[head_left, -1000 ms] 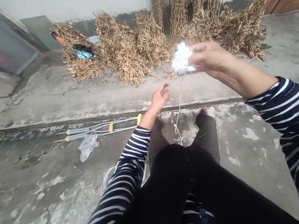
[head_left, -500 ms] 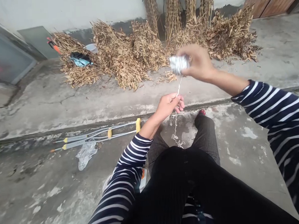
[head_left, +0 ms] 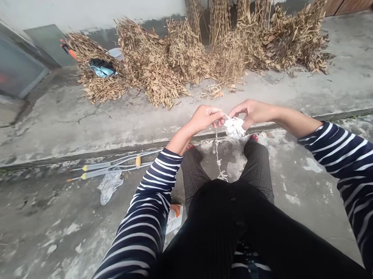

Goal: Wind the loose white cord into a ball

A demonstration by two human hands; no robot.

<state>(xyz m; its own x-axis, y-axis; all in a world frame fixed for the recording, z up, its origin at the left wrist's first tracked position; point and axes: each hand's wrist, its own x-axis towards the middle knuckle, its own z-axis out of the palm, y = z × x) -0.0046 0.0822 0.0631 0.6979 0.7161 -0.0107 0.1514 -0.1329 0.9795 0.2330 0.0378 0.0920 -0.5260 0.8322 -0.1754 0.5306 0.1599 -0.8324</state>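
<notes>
A ball of white twine sits low in front of my knees, between both hands. My right hand grips it from above, fingers curled over its top. My left hand pinches a taut strand running from the ball. A loose length of the twine drops from near my left hand to a small tangle on the concrete between my legs. The ball's inner part is hidden.
Heaps of dried bean plants lie along the wall beyond a concrete step edge. A pair of crutches and a clear plastic bag lie on the floor at left. A white-and-orange packet lies near my leg.
My right hand has brought the twine ball down from high at the right to knee level. My left hand has moved right and closed on the strand beside the ball.
</notes>
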